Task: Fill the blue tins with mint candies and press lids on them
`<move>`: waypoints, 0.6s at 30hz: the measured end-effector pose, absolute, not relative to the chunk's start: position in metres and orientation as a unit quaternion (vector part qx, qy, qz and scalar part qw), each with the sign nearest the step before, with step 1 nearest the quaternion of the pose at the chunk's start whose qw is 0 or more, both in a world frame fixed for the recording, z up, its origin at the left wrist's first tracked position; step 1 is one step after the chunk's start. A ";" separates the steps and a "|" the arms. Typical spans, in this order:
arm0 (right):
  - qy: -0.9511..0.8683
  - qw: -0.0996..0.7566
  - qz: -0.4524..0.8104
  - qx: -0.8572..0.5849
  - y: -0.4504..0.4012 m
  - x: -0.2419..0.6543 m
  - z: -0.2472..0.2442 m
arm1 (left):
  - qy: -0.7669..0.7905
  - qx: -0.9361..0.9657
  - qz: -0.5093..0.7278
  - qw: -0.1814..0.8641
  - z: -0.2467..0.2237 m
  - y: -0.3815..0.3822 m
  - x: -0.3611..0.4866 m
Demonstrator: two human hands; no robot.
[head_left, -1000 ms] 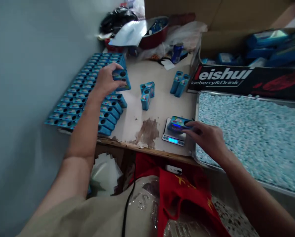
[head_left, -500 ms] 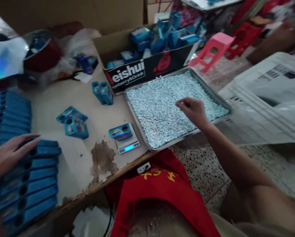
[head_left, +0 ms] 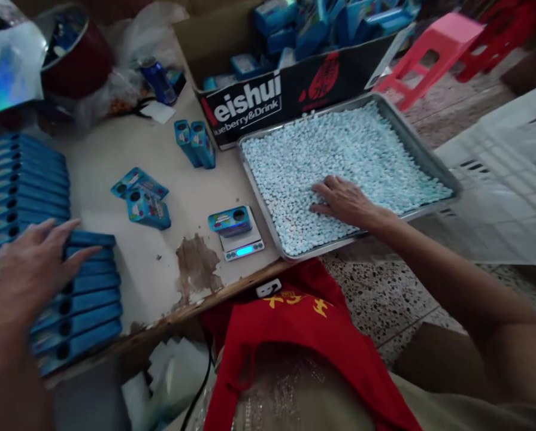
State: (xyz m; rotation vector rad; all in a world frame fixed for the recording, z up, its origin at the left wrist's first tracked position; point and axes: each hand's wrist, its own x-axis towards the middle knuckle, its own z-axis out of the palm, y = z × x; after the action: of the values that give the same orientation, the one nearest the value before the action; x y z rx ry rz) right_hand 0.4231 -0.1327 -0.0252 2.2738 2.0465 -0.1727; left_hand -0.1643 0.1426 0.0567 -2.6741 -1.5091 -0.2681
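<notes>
- The right hand (head_left: 345, 202) reaches down with curved fingers, thumb a little apart, fingertips at the pale blue pellets (head_left: 290, 161); whether it pinches any, I cannot tell.
- Around and beneath that hand, the pellets fill a metal tray (head_left: 415, 139).
- Just left of the tray and the right hand, a digital scale (head_left: 245, 248) with a lit display carries a blue box (head_left: 227, 221).
- Beyond the right hand, behind the tray, a printed carton (head_left: 339, 78) holds more blue packs (head_left: 274, 15).
- The left hand (head_left: 34, 263) is open, fingers spread over rows of blue boxes (head_left: 92, 299).
- Right of the left hand, on the surface (head_left: 101, 155), stand a small cluster (head_left: 146, 206) and, farther off, an upright pair (head_left: 196, 143).
</notes>
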 end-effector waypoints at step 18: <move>0.132 -0.590 -0.626 0.493 -0.103 0.383 0.004 | -0.385 -0.845 -0.260 -0.264 0.008 0.028 -0.020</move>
State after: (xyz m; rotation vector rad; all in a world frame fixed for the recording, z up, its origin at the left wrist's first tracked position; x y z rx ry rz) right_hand 0.3835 -0.1029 0.0037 2.6876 0.7216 -3.4128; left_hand -0.0201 0.0276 0.0076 -3.2221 -1.4659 -0.9920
